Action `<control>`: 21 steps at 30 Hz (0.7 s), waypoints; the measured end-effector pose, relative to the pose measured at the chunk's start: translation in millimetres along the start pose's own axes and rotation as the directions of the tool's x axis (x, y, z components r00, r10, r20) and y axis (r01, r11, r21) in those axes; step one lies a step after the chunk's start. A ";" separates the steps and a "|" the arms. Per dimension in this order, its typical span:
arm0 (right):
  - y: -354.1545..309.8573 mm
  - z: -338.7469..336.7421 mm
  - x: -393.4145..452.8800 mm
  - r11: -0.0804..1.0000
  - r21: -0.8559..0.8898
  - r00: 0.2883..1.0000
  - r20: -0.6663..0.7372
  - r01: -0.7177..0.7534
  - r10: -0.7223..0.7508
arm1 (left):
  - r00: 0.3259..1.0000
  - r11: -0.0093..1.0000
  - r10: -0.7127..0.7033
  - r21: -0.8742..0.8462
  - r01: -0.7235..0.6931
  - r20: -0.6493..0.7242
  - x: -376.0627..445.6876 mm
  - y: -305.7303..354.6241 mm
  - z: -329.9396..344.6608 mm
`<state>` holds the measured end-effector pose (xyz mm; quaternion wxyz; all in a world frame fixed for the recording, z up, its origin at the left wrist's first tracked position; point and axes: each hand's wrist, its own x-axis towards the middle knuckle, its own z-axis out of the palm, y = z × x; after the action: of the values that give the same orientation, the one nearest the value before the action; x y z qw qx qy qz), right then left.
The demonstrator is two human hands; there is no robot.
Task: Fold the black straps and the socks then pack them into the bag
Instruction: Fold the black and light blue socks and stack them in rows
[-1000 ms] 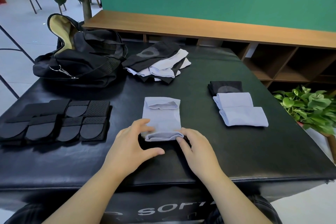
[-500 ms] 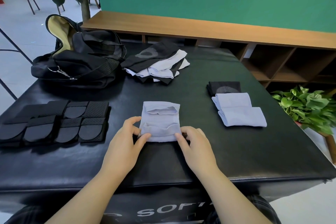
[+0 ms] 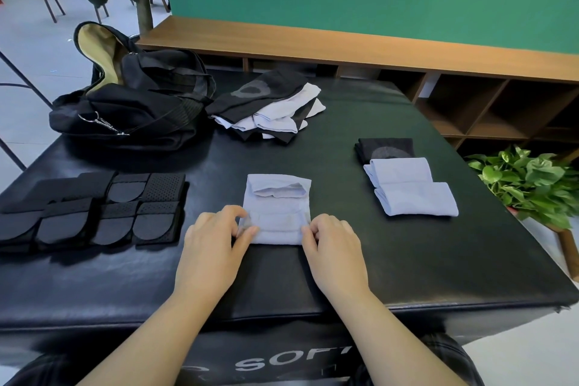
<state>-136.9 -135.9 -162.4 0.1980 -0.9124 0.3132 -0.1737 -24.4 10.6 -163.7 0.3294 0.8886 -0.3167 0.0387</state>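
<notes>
At the near middle of the black padded leatherette counter (image 3: 391, 260) lies a pale lavender knit sock (image 3: 277, 210), partly folded, its open cuff toward the far side and its near end doubled over into a thick roll. The left hand (image 3: 213, 247) pinches the roll's left edge between thumb and fingers (image 3: 247, 230); the right hand (image 3: 335, 247) pinches the right edge the same way, fingers curled close on the fabric.

To do this fold well, I would judge both edges should travel forward evenly so the roll stays square, then be pressed flat to match the finished ones. The knit is soft and stretchy and will spring open if let go too soon.

To the right sit the folded lavender and black socks (image 3: 410, 191), neat soft rectangles, overlapping in a row. Farther back a loose heap of unfolded black and white socks (image 3: 269, 110) waits. To the left the black mesh straps with smooth rounded tabs (image 3: 103, 210) lie flat in rows. The black fabric duffel bag (image 3: 131, 103), slumped and open with a tan lining, rests at the far left corner, beside the heap.
</notes>
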 end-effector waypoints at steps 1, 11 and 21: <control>-0.2 0.0 0.1 1.000 -0.011 1.000 -0.002 0.005 -0.005 | 1.000 1.000 0.015 0.019 -0.015 0.001 0.5 0.8 -0.2; 4.8 6.7 -4.0 0.989 0.008 0.980 -0.130 0.150 -0.148 | 0.991 0.990 0.135 0.043 -0.135 -0.001 -1.4 -9.7 5.2; 3.5 -1.8 -3.7 0.987 -0.054 0.988 0.052 0.151 -0.148 | 0.981 0.989 0.144 0.023 -0.148 0.129 -1.5 -6.0 1.9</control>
<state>-142.2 -136.5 -163.2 0.1654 -0.9426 0.2438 -0.1572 -22.4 13.7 -169.0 0.2903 0.8690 -0.4004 0.0114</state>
